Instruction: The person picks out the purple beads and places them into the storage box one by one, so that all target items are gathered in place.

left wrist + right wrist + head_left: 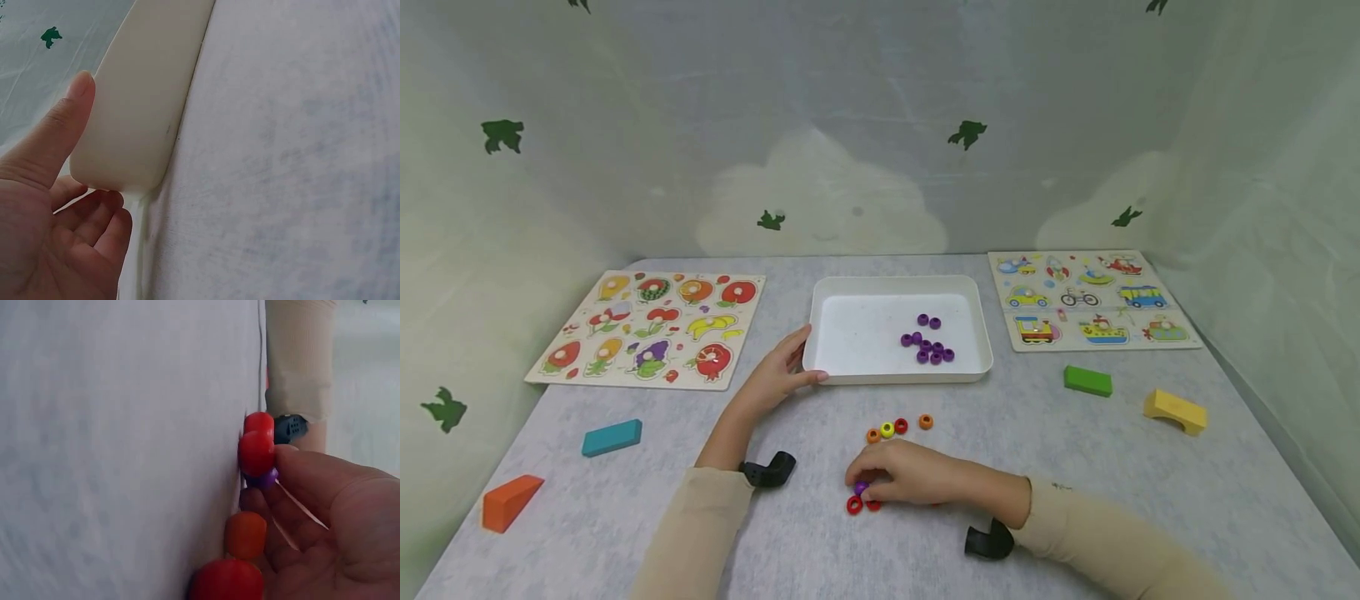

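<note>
A white tray [898,375] holds several purple beads [927,347]. My left hand [772,375] grips its front left corner, thumb along the front wall and fingers curled at the side, as the left wrist view shows. On the tabletop, my right hand [910,472] has thumb and forefinger around a purple bead [861,489]. Right beside it are two red beads, one of them a red ring-like bead [854,505]. Just beyond the right hand sit an orange bead [873,435], a yellow bead [887,430], a red bead [901,426] and another orange bead [926,422].
A fruit puzzle board [662,329] lies back left, a vehicle puzzle board [1090,304] back right. Blocks lie at the sides: blue [612,437] and orange [509,503] on the left, green [1087,381] and yellow [1176,410] on the right. A pale curtain [850,125] stands behind.
</note>
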